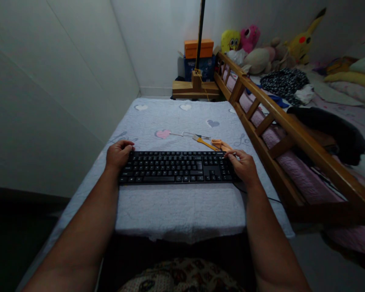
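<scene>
A black keyboard [170,167] lies on the cloth-covered table [182,207], its long side facing me. My left hand [118,154] is closed on its left end, the thumb and fingers near the top left corner. At the right end, my right hand [241,164] grips the keyboard with the fingers bent over the number keys; a small pale thing shows at its fingertips, too small to name. Just behind the keyboard are a yellow-handled brush [205,142], an orange cloth-like item [220,144], a thin white stick [176,134] and a metal tool [197,135].
A black cable [273,199] runs from the keyboard's right side across the cloth. A wooden bed rail [270,111] borders the table on the right, with plush toys and clothes beyond. A wall [63,81] stands left. Behind the table are a wooden stand [196,87] and an orange box [197,48].
</scene>
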Demonstrator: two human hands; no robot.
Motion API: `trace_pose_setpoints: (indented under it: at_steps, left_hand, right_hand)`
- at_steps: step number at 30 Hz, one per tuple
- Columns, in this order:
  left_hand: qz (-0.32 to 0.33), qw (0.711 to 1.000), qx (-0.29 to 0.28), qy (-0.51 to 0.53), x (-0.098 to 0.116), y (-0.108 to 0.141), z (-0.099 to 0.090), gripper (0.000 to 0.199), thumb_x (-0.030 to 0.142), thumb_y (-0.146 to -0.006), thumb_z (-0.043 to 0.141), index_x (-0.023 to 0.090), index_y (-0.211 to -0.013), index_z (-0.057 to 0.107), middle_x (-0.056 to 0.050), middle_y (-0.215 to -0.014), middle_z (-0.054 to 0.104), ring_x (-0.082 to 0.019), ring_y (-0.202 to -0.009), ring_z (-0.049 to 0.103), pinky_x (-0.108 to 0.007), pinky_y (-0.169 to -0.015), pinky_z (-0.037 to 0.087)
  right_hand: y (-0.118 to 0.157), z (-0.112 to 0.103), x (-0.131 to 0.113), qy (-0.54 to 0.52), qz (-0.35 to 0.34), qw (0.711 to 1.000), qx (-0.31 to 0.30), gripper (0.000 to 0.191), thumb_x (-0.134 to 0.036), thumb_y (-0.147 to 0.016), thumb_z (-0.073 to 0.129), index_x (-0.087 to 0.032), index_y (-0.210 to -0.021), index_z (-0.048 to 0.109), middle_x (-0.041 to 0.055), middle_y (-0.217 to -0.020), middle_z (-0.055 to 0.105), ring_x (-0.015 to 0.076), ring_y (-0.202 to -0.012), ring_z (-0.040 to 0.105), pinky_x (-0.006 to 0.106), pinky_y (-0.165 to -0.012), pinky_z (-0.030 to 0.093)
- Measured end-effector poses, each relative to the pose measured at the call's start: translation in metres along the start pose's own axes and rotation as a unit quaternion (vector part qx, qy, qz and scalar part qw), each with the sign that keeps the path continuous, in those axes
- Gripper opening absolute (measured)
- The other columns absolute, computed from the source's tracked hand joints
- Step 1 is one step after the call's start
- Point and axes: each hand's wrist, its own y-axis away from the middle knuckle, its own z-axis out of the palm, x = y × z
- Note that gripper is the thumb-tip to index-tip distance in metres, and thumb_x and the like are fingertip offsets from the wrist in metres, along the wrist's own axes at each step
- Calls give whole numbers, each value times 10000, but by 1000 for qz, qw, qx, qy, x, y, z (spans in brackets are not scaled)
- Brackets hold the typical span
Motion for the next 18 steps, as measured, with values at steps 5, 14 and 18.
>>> trace_pose_setpoints:
  at_steps: [5,14,18]
  left_hand:
    - [5,1000,0,1,1,0,0,187,286,-676,615,215,-822,707,-21,-760,716,-223,-748,666,-341,-780,538]
    - [-2,1000,-4,5,-1,-1,0,196,309,-682,614,220,-832,705,-20,-774,716,-218,-758,669,-331,-772,541]
    - [-1,1000,-3,2,-2,0,0,198,311,-673,614,218,-825,700,-21,-774,718,-220,-764,668,-334,-777,544]
  right_hand:
    - [-1,1,1,4,-4,1000,6,235,-403,-865,591,-252,-828,767,62,-914,771,272,-949,690,424,-931,505]
    - [-1,1,2,9,2,1000,5,250,-413,-859,585,-247,-838,772,66,-919,771,272,-947,687,422,-929,506]
    - [0,0,0,7,5,1000,1,241,-405,-855,583,-248,-813,760,54,-903,770,261,-943,682,408,-931,501]
